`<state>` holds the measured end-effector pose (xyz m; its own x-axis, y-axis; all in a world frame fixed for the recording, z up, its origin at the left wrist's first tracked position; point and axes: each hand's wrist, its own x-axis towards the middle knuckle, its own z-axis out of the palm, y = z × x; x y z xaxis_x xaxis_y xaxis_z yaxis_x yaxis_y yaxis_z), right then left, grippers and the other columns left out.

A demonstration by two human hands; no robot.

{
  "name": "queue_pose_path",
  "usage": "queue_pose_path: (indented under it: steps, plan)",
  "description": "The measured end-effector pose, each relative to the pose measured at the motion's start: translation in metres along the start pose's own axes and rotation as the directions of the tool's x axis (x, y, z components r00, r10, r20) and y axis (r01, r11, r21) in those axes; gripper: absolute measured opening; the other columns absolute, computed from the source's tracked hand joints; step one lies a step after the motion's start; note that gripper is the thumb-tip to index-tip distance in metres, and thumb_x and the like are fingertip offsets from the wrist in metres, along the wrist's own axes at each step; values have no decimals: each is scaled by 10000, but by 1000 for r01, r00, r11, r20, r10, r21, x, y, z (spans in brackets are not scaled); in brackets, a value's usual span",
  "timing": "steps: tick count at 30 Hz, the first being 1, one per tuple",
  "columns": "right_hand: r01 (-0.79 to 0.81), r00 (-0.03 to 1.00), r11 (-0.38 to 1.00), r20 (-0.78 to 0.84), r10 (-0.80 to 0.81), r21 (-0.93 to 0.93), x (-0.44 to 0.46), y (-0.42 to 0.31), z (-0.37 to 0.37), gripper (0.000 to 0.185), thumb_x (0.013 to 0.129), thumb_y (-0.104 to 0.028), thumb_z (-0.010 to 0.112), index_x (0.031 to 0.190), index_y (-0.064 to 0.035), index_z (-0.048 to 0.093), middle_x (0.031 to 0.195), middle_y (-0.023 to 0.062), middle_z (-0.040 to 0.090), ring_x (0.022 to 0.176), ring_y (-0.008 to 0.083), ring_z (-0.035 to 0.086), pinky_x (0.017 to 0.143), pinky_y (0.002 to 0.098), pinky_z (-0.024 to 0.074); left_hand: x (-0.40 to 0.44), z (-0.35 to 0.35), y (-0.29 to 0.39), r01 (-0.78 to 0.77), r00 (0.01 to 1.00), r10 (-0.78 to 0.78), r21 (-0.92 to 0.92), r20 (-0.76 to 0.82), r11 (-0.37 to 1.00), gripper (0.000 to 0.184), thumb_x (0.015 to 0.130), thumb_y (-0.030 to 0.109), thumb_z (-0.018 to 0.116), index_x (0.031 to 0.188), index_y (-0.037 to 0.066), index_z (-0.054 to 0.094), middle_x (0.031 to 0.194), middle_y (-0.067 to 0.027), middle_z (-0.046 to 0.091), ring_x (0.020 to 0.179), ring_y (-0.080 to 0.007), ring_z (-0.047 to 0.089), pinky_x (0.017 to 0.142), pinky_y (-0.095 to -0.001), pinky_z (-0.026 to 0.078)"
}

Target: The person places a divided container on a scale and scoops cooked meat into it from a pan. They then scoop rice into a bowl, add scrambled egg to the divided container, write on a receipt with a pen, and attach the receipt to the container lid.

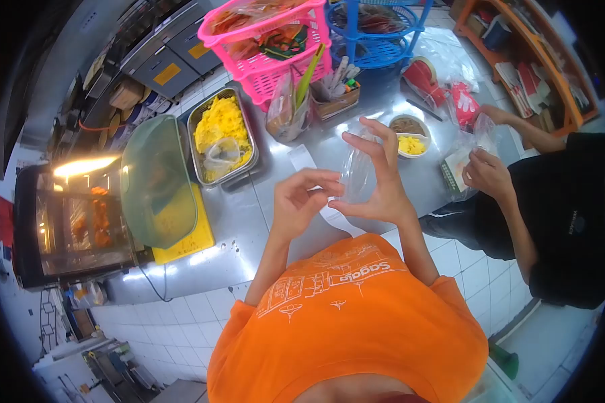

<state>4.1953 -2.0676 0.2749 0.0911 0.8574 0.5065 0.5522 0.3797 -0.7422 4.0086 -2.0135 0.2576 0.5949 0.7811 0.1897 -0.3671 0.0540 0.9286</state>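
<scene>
Over the near edge of the steel table, my right hand (pixel 388 178) grips a clear round plastic lid (pixel 358 168), thumb below and fingers above. My left hand (pixel 305 201) pinches the lid's left rim with thumb and fingertips. Beneath my hands a white paper strip (pixel 304 161) runs across the tabletop. Just beyond my right hand sits a white bowl (pixel 411 146) holding yellow and brown food. To the left stands a steel pan (pixel 253 160) of yellow food, with a clear plastic cup or scoop (pixel 222 156) lying in it.
A co-worker (pixel 563 215) on the right handles a clear plastic bag (pixel 485 138) beside a small box (pixel 454 171). Pink baskets (pixel 259 74) and a blue rack (pixel 376 50) stand at the back. A lit display warmer (pixel 81 221) and yellow board (pixel 198 232) are left.
</scene>
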Motion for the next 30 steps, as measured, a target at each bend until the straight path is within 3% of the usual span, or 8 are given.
queue_pose_path:
  steps: [2,8,14,17,20,23,26,30]
  plan:
    - [16,1000,1000,25,-17,27,2,-7,3,873,550,-310,897,1337,-245,527,1448,153,277,1334,366,258,1083,496,255,3,-3,19,41,998,-46,103,44,994,210,839,-18,686,1044,-48,654,930,-122,689,869,-169,673,749,-296,558]
    - [99,991,994,88,-102,38,7,-18,-1,883,539,-324,896,1342,-282,531,1451,147,278,1341,365,242,1086,494,243,0,-13,26,171,982,-171,8,80,985,135,864,8,684,988,-45,680,870,-111,700,794,-165,687,714,-286,575]
    - [99,987,994,124,-105,54,6,-26,-3,875,535,-339,897,1334,-300,543,1447,146,288,1344,361,241,1085,494,239,-5,-12,28,166,986,-164,-49,35,985,147,889,57,675,990,-50,682,834,-121,699,763,-182,697,707,-298,585]
    - [95,986,995,134,-99,33,6,-28,-3,881,528,-344,898,1334,-308,543,1443,145,296,1340,363,247,1082,497,241,-6,-13,27,54,995,-47,-84,87,995,160,896,79,675,985,-53,680,829,-128,696,745,-184,696,682,-294,588]
    - [108,985,994,135,-107,4,6,-30,-4,887,521,-347,897,1333,-315,543,1438,144,303,1331,364,255,1078,500,243,-7,-11,31,153,988,-153,-1,16,988,165,890,73,678,990,-58,675,835,-130,695,741,-188,695,686,-295,587]
    - [115,984,993,137,-114,0,7,-32,-4,883,520,-348,894,1330,-322,545,1435,144,308,1323,366,263,1075,502,243,-8,-11,33,157,987,-155,-65,33,985,164,887,67,678,992,-59,673,838,-128,693,745,-189,694,694,-300,587]
    - [121,983,992,140,-116,-29,8,-34,-4,871,522,-349,891,1324,-328,550,1433,140,309,1317,367,266,1073,505,243,-8,-11,33,63,995,-54,-106,88,992,152,892,61,668,985,-60,673,843,-125,692,756,-186,694,695,-299,587]
    - [133,983,988,137,-121,-78,8,-39,-6,858,524,-354,889,1315,-332,557,1431,134,310,1311,369,265,1072,511,241,-11,-12,40,118,992,-117,-11,51,993,152,891,65,670,981,-58,671,847,-124,690,763,-180,692,698,-302,587]
